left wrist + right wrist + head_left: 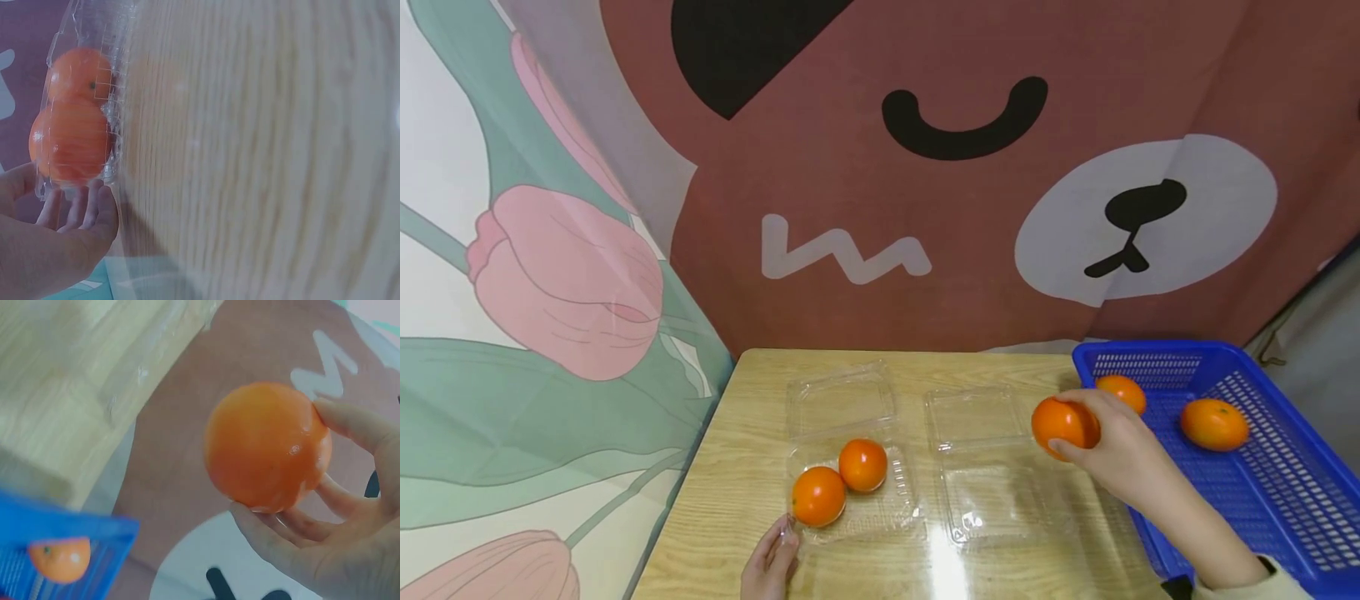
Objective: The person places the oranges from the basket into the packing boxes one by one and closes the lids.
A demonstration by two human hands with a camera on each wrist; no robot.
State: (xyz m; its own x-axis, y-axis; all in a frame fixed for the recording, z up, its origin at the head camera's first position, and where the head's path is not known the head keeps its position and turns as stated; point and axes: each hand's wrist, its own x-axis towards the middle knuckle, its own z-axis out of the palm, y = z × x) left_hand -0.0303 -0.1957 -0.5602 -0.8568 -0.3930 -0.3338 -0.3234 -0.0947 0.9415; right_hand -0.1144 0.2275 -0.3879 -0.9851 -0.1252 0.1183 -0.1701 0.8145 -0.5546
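An orange (1058, 425) is held between the thumb and fingers of my right hand (1120, 450), above the table beside the basket's left rim. The right wrist view shows the same orange (265, 447) gripped at its side. My left hand (771, 560) pinches the near left corner of a clear plastic clamshell box (895, 504). Two oranges, one nearer (818, 497) and one farther (862, 465), sit together in that box's base. Its lid (842, 402) lies folded back toward the wall. In the left wrist view, the left fingers (87, 209) are at the box's edge.
A second clear clamshell box (992, 500) lies unfolded to the right of the first. The blue basket (1157, 348) stands at the table's right side, with oranges (1214, 425) inside. Behind the wooden table (700, 533) hangs a printed cloth (850, 183).
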